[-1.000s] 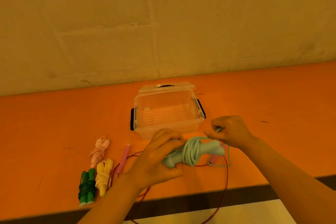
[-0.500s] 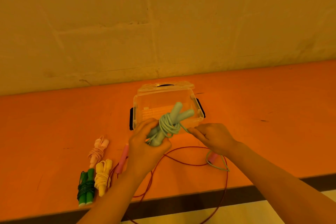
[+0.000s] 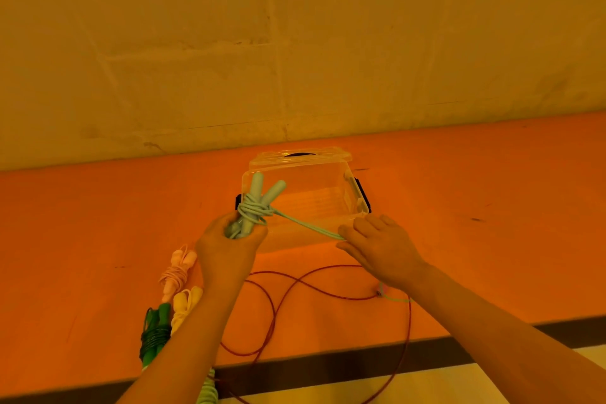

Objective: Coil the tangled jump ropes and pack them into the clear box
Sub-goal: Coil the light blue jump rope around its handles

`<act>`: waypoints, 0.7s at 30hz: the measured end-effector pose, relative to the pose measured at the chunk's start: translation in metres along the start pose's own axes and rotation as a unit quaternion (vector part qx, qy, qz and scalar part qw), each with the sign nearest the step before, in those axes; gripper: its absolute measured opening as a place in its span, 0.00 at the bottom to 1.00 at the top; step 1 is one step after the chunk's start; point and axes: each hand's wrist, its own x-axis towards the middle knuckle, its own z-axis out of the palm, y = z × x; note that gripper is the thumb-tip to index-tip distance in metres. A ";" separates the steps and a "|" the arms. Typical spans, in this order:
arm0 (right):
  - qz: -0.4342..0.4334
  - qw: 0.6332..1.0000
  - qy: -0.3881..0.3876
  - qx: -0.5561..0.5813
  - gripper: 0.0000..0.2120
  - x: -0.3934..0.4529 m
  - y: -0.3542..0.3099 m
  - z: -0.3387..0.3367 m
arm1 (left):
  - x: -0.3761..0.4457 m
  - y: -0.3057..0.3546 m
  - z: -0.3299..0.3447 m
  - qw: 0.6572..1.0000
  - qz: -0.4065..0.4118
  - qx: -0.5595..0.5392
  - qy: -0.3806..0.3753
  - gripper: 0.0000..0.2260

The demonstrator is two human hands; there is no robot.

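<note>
- Mint-green jump rope [image 3: 259, 207] is the piece in play: my left hand [image 3: 229, 239] has its grip clenched round the lower ends of the two handles, which stand up and splay apart in front of the clear box [image 3: 355, 193].
- My right hand [image 3: 380, 243] holds the free cord taut from the wrapped bundle; its fingers look fairly straight over the cord, so I judge a light pinch, though I cannot see the underside.
- Risk one: if that tension drops, I expect the turns round the handles to spring loose.
- Risk two: the red rope [image 3: 272, 315] lies uncoiled under both forearms and hangs over the near edge of the table [image 3: 82, 207]; a sleeve-less arm sweep could drag it off.
- Risk three: the loose mint tail near my right wrist could snag the red loops.
- Pink [image 3: 177, 269], yellow [image 3: 183, 305] and dark green [image 3: 154, 334] bundles lie coiled toward the near left edge, not yet boxed.
- Box sits open mid-table, lid behind it.
</note>
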 end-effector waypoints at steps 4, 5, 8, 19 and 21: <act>-0.053 0.998 0.040 -0.008 0.12 0.004 -0.004 -0.006 | -0.001 0.006 -0.002 1.000 -0.009 0.012 -0.021 0.12; -0.062 0.997 0.042 0.003 0.11 0.004 -0.006 -0.007 | -0.002 0.007 -0.002 0.999 -0.006 0.019 -0.031 0.11; -0.079 0.995 0.026 0.053 0.14 0.005 -0.013 -0.014 | -0.002 0.004 0.000 0.997 0.006 0.058 -0.056 0.12; -0.135 0.966 -0.016 0.221 0.08 0.019 -0.037 -0.026 | -0.018 -0.019 0.033 0.917 0.136 0.292 -0.236 0.11; -0.117 0.963 -0.019 0.242 0.08 0.019 -0.035 -0.024 | -0.025 -0.019 0.037 0.886 0.177 0.319 -0.286 0.14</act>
